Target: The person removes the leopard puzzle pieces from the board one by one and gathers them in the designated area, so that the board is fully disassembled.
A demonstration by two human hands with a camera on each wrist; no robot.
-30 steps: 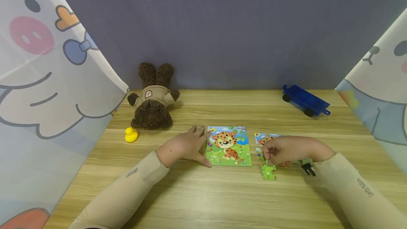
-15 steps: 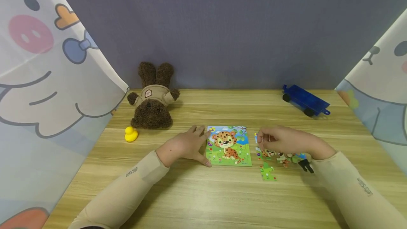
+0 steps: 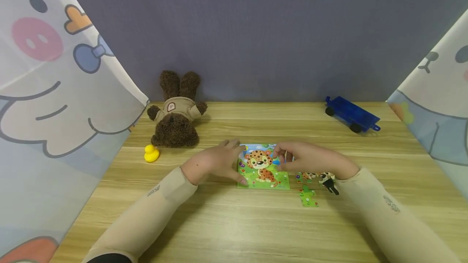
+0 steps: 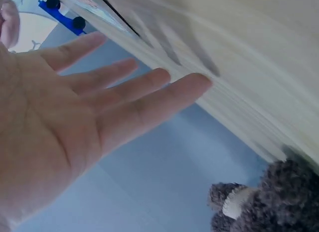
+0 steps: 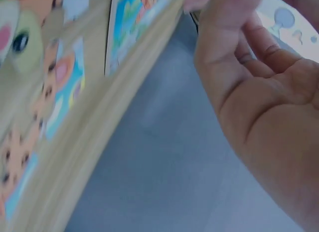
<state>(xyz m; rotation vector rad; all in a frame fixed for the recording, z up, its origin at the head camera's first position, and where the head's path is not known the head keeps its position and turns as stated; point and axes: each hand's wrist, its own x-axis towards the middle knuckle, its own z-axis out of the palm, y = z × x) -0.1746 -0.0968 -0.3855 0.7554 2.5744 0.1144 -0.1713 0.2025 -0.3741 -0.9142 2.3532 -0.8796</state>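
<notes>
In the head view my left hand (image 3: 224, 161), fingers spread, hovers at the left edge of a square leopard picture board (image 3: 264, 175). The left wrist view shows its fingers extended and holding nothing. My right hand (image 3: 308, 158) has bent fingers and thumb close together over the board's upper right corner. Whether something thin is between those fingertips is hidden. Beneath the right forearm lie several jigsaw pieces (image 3: 308, 176) with leopard parts, partly covered. A green flowered jigsaw piece (image 3: 308, 199) lies nearer the front. More pieces (image 5: 65, 90) show in the right wrist view.
A brown plush bear (image 3: 175, 121) in a beige shirt lies at the back left. Beside it stands a yellow rubber duck (image 3: 151, 154). A blue wheeled toy trailer (image 3: 352, 113) stands at the back right. Grey and cartoon-printed fabric walls (image 3: 256, 39) border the wooden table.
My right hand has moved left from the loose pieces to the picture board's upper right corner. My left hand has stayed at the left edge, slightly shifted.
</notes>
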